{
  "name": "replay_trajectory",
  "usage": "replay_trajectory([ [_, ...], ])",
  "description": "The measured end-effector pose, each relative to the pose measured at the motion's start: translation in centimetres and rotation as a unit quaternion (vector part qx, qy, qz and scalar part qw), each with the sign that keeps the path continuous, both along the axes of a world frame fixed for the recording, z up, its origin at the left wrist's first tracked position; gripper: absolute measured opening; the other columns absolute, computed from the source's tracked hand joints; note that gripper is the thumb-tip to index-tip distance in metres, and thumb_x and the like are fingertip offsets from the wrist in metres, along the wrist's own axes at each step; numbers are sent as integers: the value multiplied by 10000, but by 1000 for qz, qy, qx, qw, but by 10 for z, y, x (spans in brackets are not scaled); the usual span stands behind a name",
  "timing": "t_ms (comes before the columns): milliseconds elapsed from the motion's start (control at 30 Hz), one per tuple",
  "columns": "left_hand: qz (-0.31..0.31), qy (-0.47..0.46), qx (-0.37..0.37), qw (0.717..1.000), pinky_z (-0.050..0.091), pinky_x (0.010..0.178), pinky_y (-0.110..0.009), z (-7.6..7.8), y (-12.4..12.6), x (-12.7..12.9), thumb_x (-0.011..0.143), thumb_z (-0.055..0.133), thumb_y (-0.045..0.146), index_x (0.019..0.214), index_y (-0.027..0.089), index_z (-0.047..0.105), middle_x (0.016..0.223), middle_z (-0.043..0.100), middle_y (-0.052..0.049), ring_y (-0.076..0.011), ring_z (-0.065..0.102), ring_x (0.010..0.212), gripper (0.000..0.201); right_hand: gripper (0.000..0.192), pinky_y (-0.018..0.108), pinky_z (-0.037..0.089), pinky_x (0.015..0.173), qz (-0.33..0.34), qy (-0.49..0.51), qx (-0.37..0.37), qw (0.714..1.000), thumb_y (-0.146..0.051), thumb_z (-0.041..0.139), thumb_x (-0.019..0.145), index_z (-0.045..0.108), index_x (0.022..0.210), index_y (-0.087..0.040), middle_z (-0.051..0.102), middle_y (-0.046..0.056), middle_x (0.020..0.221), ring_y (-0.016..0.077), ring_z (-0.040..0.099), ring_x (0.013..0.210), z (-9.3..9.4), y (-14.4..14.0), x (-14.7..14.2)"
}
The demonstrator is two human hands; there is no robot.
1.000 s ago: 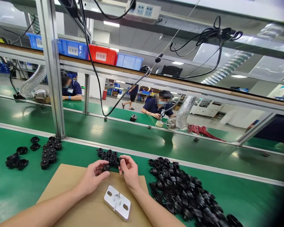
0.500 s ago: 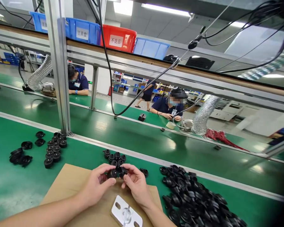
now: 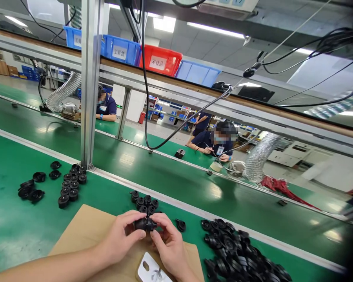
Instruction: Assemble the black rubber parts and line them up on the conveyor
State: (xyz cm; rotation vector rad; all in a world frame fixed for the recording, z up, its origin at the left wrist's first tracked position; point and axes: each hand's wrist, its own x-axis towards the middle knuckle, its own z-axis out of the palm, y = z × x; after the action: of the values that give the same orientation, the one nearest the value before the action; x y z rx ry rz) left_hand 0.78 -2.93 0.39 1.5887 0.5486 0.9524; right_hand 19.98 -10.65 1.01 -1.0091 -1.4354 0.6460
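My left hand (image 3: 122, 237) pinches a black round plastic part (image 3: 140, 224) between thumb and fingers. My right hand (image 3: 169, 241) grips a smaller black stepped plastic part (image 3: 151, 225) with a narrow tip. The two parts meet end to end above the brown cardboard sheet (image 3: 79, 231); whether they are locked together I cannot tell. Just below my right hand lies a silver metal block (image 3: 148, 270) with an oval slot, partly covered by that hand. Behind my fingertips stands a small cluster of black stepped parts (image 3: 147, 200). One loose black part (image 3: 181, 225) lies right of it.
A big pile of black parts (image 3: 235, 250) covers the right side of the green table (image 3: 6, 235). Upright black parts (image 3: 73, 185) stand in rows at left, beside several loose black caps (image 3: 35, 196). A metal post (image 3: 90, 90) and hanging cable (image 3: 145, 98) rise ahead. Co-workers sit beyond.
The two black parts, angled apart before, are now lined up end to end between my hands. My view has shifted, so the scene sits a little lower and further right.
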Motion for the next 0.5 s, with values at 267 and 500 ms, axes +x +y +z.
replay_trajectory([
  [267, -20, 15, 0, 1000, 519, 985, -357, 5, 0, -1, 842, 716, 251, 1248, 264, 787, 1224, 710, -73, -269, 650, 1131, 413, 201, 302, 596, 797, -5, -85, 46, 995, -278, 633, 1062, 691, 1252, -307, 653, 95, 1198, 257, 642, 1112, 6, -1, -2],
  [500, -31, 4, -6, 999, 513, 990, -349, 2, 3, 0, 840, 720, 250, 1239, 256, 790, 1221, 702, -77, -262, 647, 1127, 406, 220, 270, 588, 724, -19, -138, 55, 989, -239, 624, 1054, 698, 1250, -305, 667, 98, 1239, 252, 658, 1122, 5, -3, 3],
])
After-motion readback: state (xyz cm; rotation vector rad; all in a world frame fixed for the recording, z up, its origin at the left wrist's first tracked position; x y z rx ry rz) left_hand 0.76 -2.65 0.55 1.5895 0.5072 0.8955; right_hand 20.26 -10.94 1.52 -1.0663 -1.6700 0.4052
